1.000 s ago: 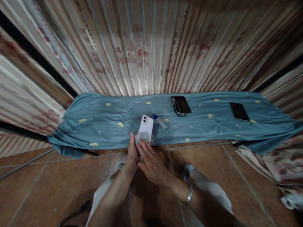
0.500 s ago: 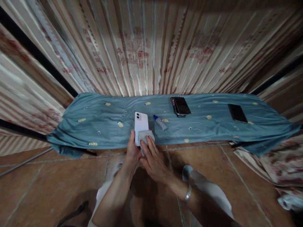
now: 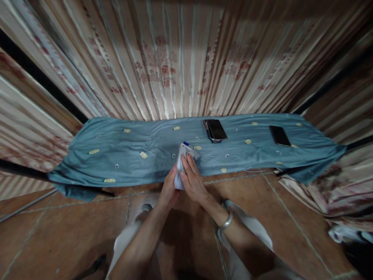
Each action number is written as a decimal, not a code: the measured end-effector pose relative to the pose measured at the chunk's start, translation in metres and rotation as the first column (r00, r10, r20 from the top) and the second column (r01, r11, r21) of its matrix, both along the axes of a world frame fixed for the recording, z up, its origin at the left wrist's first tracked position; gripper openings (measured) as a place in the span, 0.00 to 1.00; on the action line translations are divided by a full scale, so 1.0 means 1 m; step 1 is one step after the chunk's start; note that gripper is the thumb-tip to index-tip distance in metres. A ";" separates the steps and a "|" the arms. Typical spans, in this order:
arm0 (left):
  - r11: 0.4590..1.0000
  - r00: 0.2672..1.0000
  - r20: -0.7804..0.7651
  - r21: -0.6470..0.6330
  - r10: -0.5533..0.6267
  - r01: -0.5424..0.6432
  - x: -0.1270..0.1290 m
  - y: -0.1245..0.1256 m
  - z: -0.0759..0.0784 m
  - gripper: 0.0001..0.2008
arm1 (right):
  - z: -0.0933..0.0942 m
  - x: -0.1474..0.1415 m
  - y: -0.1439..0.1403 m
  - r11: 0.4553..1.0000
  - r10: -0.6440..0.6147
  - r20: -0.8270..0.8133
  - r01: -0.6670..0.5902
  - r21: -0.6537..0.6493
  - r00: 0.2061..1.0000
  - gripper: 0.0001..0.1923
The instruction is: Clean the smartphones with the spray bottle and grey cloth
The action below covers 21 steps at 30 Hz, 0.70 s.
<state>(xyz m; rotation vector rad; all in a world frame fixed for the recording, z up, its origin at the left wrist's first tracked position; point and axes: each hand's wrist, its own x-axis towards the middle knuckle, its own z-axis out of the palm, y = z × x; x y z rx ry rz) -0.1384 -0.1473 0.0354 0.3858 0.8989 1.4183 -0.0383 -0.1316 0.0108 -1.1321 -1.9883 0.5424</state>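
Note:
My left hand [image 3: 169, 189] grips a white phone [image 3: 178, 174] by its lower end, its back facing up. My right hand [image 3: 192, 179] lies flat over the phone's back with its fingers stretched along it and presses a small grey cloth [image 3: 183, 152] against it; only a corner of the cloth shows at the fingertips. Both hands hover at the front edge of a blue-grey sheet [image 3: 116, 147] spread on the floor. A small bottle with a blue cap [image 3: 194, 151] lies on the sheet right beyond my fingertips, partly hidden by them.
A stack of dark phones [image 3: 216, 130] lies on the sheet beyond my hands, and a single dark phone [image 3: 279, 135] further right. A striped curtain [image 3: 180, 66] hangs behind. The floor is brown tile [image 3: 58, 229]. Patterned fabric [image 3: 335, 190] lies at the right. My knees are below.
My right hand has slid up along the phone's back with the cloth, from its lower end to near the top, now covering most of it. The view shifted slightly.

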 end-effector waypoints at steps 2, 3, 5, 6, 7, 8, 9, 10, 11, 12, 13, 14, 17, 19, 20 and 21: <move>0.999 1.000 -0.025 0.035 -0.013 0.014 0.003 -0.003 0.001 0.25 | 0.003 0.002 0.004 0.999 0.004 0.007 -0.004 0.032 1.000 0.30; 0.998 0.999 -0.037 0.049 -0.023 0.025 0.004 -0.005 0.001 0.25 | 0.005 0.003 0.007 0.999 0.008 0.012 -0.008 0.046 1.000 0.30; 0.997 0.998 -0.052 0.064 -0.045 0.048 0.006 -0.009 0.003 0.26 | 0.009 0.008 0.012 0.998 0.011 0.020 -0.012 0.064 1.000 0.30; 0.996 0.997 -0.054 0.061 -0.055 0.059 0.006 -0.012 0.004 0.25 | 0.010 0.011 0.014 0.998 0.011 0.023 -0.013 0.069 1.000 0.30; 0.996 0.996 -0.054 0.054 -0.066 0.069 0.007 -0.014 0.006 0.25 | 0.012 0.015 0.016 0.997 0.010 0.025 -0.012 0.070 1.000 0.30; 0.996 0.996 -0.052 0.044 -0.074 0.077 0.008 -0.016 0.007 0.25 | 0.013 0.019 0.017 0.998 0.008 0.026 -0.010 0.068 1.000 0.30; 0.996 0.995 -0.052 0.033 -0.083 0.084 0.009 -0.019 0.009 0.25 | 0.014 0.022 0.017 0.998 0.007 0.027 -0.009 0.064 1.000 0.30; 0.996 0.995 -0.054 0.022 -0.089 0.090 0.010 -0.021 0.012 0.25 | 0.016 0.026 0.016 0.998 0.005 0.028 -0.007 0.059 1.000 0.30; 0.996 0.994 -0.058 0.013 -0.093 0.094 0.012 -0.023 0.015 0.25 | 0.017 0.030 0.015 0.999 0.002 0.027 -0.004 0.052 1.000 0.31; 0.995 0.994 -0.062 0.012 -0.095 0.096 0.013 -0.026 0.018 0.25 | 0.019 0.034 0.013 0.999 -0.001 0.024 0.000 0.045 1.000 0.31; 0.995 0.993 -0.064 0.016 -0.097 0.098 0.015 -0.028 0.021 0.25 | 0.021 0.037 0.010 0.999 -0.005 0.018 0.004 0.040 1.000 0.31; 0.995 0.993 -0.063 0.024 -0.100 0.101 0.017 -0.032 0.024 0.26 | 0.023 0.040 0.007 0.999 -0.008 0.011 0.008 0.036 1.000 0.31; 0.994 0.994 -0.042 0.042 -0.101 0.103 0.021 -0.045 0.034 0.26 | 0.031 0.044 -0.002 0.999 -0.018 -0.015 0.018 0.035 1.000 0.31; 0.994 0.995 -0.040 0.046 -0.093 0.094 0.022 -0.058 0.039 0.27 | 0.037 0.045 -0.010 0.999 -0.028 -0.044 0.030 0.034 0.999 0.30; 0.995 0.995 -0.044 0.047 -0.088 0.090 0.021 -0.066 0.042 0.27 | 0.040 0.045 -0.014 0.999 -0.034 -0.069 0.037 0.030 0.997 0.29; 0.995 0.995 -0.051 0.048 -0.084 0.086 0.020 -0.075 0.044 0.27 | 0.044 0.045 -0.019 0.999 -0.040 -0.101 0.043 0.025 0.994 0.29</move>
